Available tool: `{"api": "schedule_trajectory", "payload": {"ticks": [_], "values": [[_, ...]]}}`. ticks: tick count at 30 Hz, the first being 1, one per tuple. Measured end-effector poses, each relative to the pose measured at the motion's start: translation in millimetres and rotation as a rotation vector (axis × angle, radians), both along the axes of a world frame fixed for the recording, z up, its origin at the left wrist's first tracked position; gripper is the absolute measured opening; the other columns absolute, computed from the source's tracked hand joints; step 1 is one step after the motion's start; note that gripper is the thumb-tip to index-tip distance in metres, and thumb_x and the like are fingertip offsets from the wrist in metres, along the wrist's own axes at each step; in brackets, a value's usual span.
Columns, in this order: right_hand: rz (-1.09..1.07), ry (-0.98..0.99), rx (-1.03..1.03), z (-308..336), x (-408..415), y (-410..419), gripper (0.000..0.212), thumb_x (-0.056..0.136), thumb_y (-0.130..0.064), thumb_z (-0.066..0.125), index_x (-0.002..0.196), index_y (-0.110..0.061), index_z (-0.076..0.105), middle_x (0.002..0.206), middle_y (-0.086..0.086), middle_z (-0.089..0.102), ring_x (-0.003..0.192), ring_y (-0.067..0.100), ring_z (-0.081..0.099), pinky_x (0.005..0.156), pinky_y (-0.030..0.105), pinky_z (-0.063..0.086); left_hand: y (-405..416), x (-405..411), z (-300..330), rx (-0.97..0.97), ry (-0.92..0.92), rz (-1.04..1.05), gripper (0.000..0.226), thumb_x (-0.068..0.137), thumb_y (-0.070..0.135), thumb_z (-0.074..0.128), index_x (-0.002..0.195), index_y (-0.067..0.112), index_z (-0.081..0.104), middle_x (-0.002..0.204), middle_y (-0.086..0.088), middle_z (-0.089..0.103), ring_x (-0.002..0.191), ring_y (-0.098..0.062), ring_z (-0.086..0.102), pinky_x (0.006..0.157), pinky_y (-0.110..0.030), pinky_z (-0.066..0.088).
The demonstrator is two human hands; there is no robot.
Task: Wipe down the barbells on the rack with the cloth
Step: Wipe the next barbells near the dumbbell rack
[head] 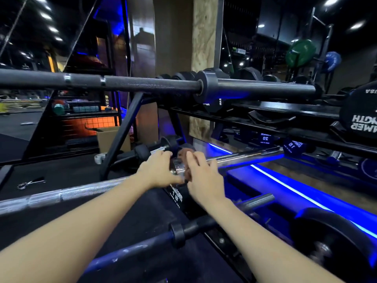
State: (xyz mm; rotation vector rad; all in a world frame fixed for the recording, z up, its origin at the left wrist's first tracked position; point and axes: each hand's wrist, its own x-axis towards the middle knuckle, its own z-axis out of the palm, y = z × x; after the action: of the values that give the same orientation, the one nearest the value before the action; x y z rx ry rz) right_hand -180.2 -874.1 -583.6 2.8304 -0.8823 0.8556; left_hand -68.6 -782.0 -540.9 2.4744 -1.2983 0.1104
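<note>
Two hands on chrome barbell at collar: left hand grips shaft, right hand pinches brown cloth around it (mid-wipe, rack centre). Next: slide cloth toward 2 o'clock along sleeve.

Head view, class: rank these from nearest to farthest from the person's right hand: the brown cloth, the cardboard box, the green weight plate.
1. Brown cloth: under the right hand, on the chrome barbell.
2. Cardboard box: on the floor, up and left, behind the rack leg.
3. Green weight plate: far upper right, in the background.
</note>
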Motion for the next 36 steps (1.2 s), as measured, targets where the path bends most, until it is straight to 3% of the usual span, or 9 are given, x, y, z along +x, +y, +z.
{"api": "schedule_trajectory", "payload": {"ticks": [2,5,13,17,21,24,28,32,36], "values": [[0.027,0.009,0.025,2,0,7,0.079,0.087,-0.021,0.059,0.15,-0.023,0.011,0.148,-0.005,0.018,0.12,0.036,0.031,0.081,0.042,0.053,5,-11,-16,0.062,-0.391,0.026,0.086,0.066,0.055,0.075,0.133,0.017,0.036,0.131,-0.001,0.038,0.123,-0.021,0.041,0.098,-0.033,0.038],[0.075,0.036,0.085,5,-6,3,0.081,0.087,-0.021,0.059,0.151,-0.023,0.01,0.149,-0.007,0.015,0.121,0.034,0.028,0.083,0.042,0.052,-5,-20,-26,0.019,-0.54,0.064,0.074,0.07,0.047,0.075,0.125,0.013,0.04,0.124,-0.002,0.042,0.115,-0.021,0.045,0.092,-0.03,0.037],[0.033,0.035,0.019,14,-5,0,0.055,0.088,-0.019,0.057,0.136,-0.015,0.03,0.134,-0.001,0.035,0.112,0.029,0.038,0.068,0.035,0.04,-21,-5,-1,0.072,-0.257,0.065,0.053,0.051,0.035,0.085,0.092,0.011,0.06,0.085,-0.002,0.054,0.072,-0.021,0.052,0.06,-0.028,0.039],[0.046,0.077,-0.049,17,-4,-6,0.051,0.092,-0.019,0.051,0.139,-0.021,0.032,0.142,-0.004,0.032,0.115,0.03,0.038,0.068,0.034,0.04,-24,4,6,0.083,-0.108,0.058,0.052,0.043,0.04,0.089,0.073,0.011,0.057,0.067,0.001,0.054,0.061,-0.018,0.052,0.05,-0.026,0.035],[-0.004,0.146,-0.154,12,-5,-17,0.062,0.084,-0.021,0.062,0.138,-0.022,0.033,0.142,-0.001,0.032,0.115,0.028,0.038,0.063,0.034,0.042,-22,4,10,0.086,-0.104,0.046,0.052,0.042,0.045,0.088,0.067,0.014,0.055,0.063,0.002,0.052,0.059,-0.015,0.048,0.052,-0.027,0.037],[-0.109,0.09,-0.066,15,-14,-41,0.056,0.087,-0.015,0.055,0.138,-0.024,0.034,0.14,0.003,0.031,0.116,0.03,0.037,0.071,0.038,0.049,-20,0,15,0.099,-0.072,0.038,0.056,0.042,0.047,0.088,0.072,0.013,0.056,0.068,0.002,0.056,0.069,-0.02,0.054,0.056,-0.029,0.043],[-0.175,0.044,0.043,21,-20,-42,0.054,0.087,-0.012,0.054,0.137,-0.021,0.036,0.139,0.009,0.03,0.118,0.033,0.035,0.078,0.041,0.049,-18,-5,15,0.084,-0.051,0.034,0.068,0.041,0.047,0.089,0.094,0.012,0.065,0.093,-0.003,0.066,0.088,-0.024,0.063,0.071,-0.034,0.052],[0.003,0.116,0.003,18,-8,0,0.069,0.085,-0.02,0.061,0.144,-0.019,0.026,0.143,0.004,0.026,0.121,0.031,0.033,0.082,0.04,0.048,-13,-13,18,0.108,-0.051,0.058,0.054,0.044,0.045,0.088,0.066,0.016,0.048,0.07,0.001,0.055,0.07,-0.022,0.056,0.057,-0.029,0.04],[0.05,0.132,-0.071,18,-9,0,0.071,0.088,-0.022,0.061,0.147,-0.022,0.022,0.144,0.0,0.027,0.119,0.03,0.035,0.072,0.036,0.045,-14,-17,23,0.172,-0.084,0.081,0.052,0.046,0.046,0.088,0.067,0.016,0.05,0.068,0.003,0.052,0.066,-0.019,0.053,0.055,-0.028,0.04]]}}
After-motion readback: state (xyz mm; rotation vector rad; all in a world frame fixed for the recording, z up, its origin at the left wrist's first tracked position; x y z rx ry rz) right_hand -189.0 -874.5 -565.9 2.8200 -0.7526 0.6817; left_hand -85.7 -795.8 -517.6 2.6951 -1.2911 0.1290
